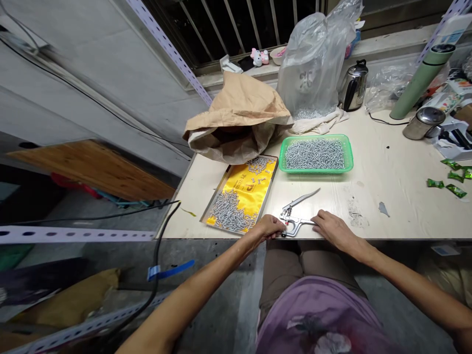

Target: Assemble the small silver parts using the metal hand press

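Observation:
A metal hand press tool [297, 212] lies at the near edge of the pale table [387, 182], its upper lever raised. My left hand [268, 227] sits at the tool's jaw end, fingertips pinched together there; what they pinch is too small to tell. My right hand [332, 227] rests on the tool's lower handle and holds it down. A yellow tray [254, 189] with piles of small silver metal parts lies just left of the tool. A green plastic basket [316, 154] full of similar silver parts stands behind it.
A crumpled brown paper sack [239, 118] and a clear plastic bag [313, 64] of parts stand at the back. A steel kettle [354, 86], a green cylinder [420, 81], a steel cup [424, 122] and green candy wrappers [452, 179] are to the right. A black cable [162, 236] hangs at left.

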Motion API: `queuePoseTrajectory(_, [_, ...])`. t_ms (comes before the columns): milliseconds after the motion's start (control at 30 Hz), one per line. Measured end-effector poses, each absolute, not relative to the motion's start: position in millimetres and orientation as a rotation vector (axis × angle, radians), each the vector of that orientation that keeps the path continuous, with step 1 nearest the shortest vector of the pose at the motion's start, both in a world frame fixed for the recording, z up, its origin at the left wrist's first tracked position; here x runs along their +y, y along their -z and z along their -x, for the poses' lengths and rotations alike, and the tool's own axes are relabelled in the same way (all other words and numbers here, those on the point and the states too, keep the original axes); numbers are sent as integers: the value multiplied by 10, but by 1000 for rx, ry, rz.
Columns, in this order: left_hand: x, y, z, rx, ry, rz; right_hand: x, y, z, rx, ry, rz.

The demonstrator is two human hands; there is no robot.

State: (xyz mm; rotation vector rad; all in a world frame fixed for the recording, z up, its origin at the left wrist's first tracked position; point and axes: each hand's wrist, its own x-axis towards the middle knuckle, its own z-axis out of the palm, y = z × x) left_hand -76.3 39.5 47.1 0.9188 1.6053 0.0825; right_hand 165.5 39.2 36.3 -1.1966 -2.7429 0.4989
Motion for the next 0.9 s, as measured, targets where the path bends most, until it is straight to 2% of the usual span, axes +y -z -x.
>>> queuePoseTrajectory(367, [351,-512,743,1597,-107,-892,903,-404,-1533,-2902,-287,1154])
queuePoseTrajectory(900, [337,-513,713,1604,-122,-882,946,-556,-1466,-2957,-352,1219])
